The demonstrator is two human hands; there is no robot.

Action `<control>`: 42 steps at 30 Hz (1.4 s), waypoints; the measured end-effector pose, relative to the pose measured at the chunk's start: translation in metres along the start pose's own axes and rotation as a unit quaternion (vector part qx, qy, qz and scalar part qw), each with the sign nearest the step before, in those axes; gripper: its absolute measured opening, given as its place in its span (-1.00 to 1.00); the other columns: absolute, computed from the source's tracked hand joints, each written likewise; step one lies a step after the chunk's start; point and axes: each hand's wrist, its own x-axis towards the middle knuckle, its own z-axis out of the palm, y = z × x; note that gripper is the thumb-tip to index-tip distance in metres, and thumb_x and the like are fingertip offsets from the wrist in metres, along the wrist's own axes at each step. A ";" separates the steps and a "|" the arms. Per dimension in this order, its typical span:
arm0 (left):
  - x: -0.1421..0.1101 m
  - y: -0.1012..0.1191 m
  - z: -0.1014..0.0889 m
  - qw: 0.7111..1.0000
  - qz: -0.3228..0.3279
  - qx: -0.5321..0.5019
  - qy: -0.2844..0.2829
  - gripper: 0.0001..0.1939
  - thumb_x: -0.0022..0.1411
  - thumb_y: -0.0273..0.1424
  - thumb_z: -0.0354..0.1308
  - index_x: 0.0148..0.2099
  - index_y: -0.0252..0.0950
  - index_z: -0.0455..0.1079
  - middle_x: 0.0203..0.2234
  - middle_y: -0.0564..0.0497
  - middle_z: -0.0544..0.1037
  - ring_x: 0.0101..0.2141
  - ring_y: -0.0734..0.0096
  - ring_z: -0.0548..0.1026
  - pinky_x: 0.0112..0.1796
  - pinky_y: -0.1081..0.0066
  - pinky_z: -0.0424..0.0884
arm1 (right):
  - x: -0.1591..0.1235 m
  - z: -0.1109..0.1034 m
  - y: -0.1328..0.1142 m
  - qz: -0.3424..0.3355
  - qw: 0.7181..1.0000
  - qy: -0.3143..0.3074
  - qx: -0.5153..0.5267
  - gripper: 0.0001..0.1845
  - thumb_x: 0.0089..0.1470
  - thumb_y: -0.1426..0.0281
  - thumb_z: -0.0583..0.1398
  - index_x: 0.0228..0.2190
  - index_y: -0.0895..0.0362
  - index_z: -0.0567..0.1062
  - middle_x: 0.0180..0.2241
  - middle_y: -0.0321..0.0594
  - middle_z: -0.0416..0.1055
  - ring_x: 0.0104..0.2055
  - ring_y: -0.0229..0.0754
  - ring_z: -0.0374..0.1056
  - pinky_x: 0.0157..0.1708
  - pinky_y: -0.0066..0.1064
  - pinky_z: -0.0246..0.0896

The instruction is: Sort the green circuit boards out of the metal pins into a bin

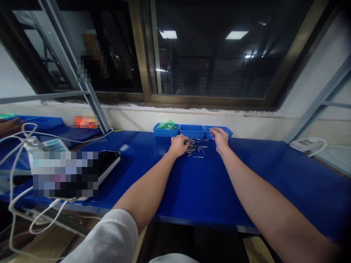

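Both my arms reach far forward over a blue table (192, 182). A loose pile of several small metal pins (196, 147) lies near the back edge. My left hand (178, 145) rests at the left side of the pile with fingers curled onto the pins. My right hand (219, 139) sits at the right side of the pile, fingers bent down by the front wall of the rightmost blue tray (230, 132). What either hand holds is too small to make out.
Three small blue trays stand in a row at the back: the left tray (165, 131) holds green bags, the middle tray (192, 130) looks bare. A black and white device (109, 160) and white cables (19, 175) lie at left. A white power strip (305, 143) lies at right.
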 end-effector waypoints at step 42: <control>-0.002 0.001 -0.002 1.000 -0.005 -0.018 -0.007 -0.80 0.07 -0.29 0.15 -0.23 -0.22 0.42 -0.30 0.04 0.50 -0.18 0.33 0.42 -0.13 0.32 0.24 | -0.023 0.014 0.001 -0.033 0.962 -0.255 -0.096 -0.64 -0.35 0.15 0.32 -0.56 0.16 0.43 -0.54 -0.28 0.40 -0.46 -0.25 0.27 -0.37 -0.38 0.18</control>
